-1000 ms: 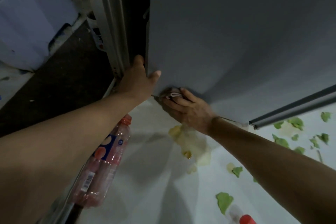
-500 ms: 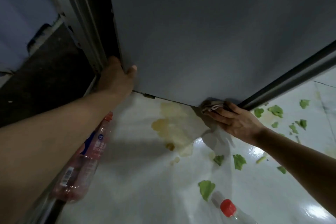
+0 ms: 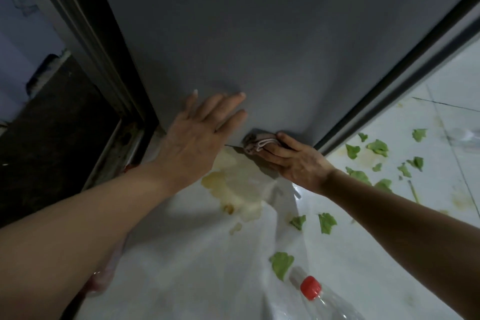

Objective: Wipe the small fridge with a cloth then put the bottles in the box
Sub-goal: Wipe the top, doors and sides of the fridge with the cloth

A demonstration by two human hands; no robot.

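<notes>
Grey flat fridge panel (image 3: 272,41): wiping step under way, low along the bottom edge.
Left hand (image 3: 200,135): fingers straight, pressed flat on the panel, bracing.
Folded pinkish cloth (image 3: 258,143): against the lower edge, pinched by right hand (image 3: 296,163).
Next: sweeping along, then bottles.
Clear red-capped plastic bottle (image 3: 315,293): on floor, bottom right; box unseen.
Writing: none legible.

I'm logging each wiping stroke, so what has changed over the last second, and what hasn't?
The left hand let go of the fridge corner edge and now lies flat on its grey side. The right hand, gripping the cloth, slid right along the bottom edge, then partway back. Yellow spill, lettuce scraps and red-capped bottle stayed put.
</notes>
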